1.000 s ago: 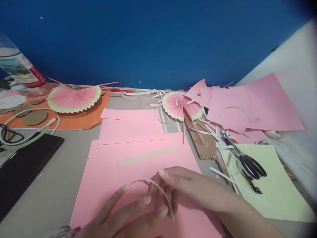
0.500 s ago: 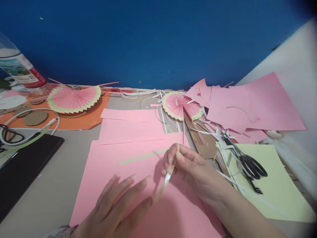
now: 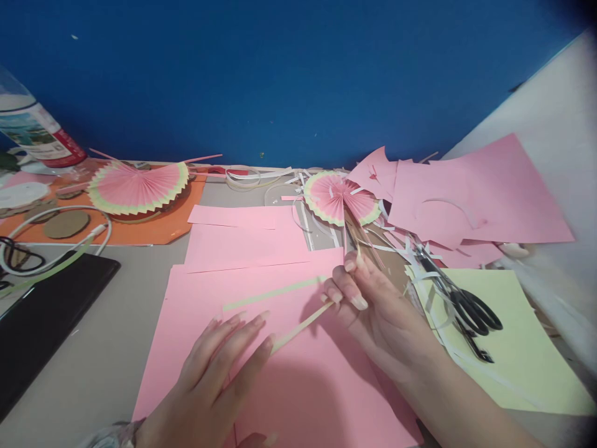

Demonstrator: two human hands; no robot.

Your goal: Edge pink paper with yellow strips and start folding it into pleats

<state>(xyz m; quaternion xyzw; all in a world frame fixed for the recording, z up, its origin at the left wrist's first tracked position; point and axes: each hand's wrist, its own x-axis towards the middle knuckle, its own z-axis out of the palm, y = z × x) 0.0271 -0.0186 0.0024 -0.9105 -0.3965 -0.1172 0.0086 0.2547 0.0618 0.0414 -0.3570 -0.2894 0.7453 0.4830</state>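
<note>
My right hand (image 3: 373, 311) pinches one end of a thin pale paper strip (image 3: 301, 325) and holds it taut above a pink paper sheet (image 3: 298, 373). My left hand (image 3: 219, 373) lies on that sheet with its fingers stretched out, and its fingertips press the strip's other end down. A pale green strip (image 3: 275, 293) runs along the top edge of the sheet. More pink sheets (image 3: 247, 239) are stacked underneath and behind it.
Black scissors (image 3: 466, 311) rest on a yellow-green sheet (image 3: 527, 361) at the right, among white paper trimmings. Two pink pleated fans (image 3: 140, 186) (image 3: 338, 198) lie at the back, with cut pink paper (image 3: 476, 199) beside them. A black tablet (image 3: 41, 317), white cable (image 3: 60, 239) and bottle (image 3: 32, 130) are on the left.
My right hand picked up the curled strip and pulled it up and to the right until it went straight. My left hand flattened onto the pink sheet, pinning the strip's lower end.
</note>
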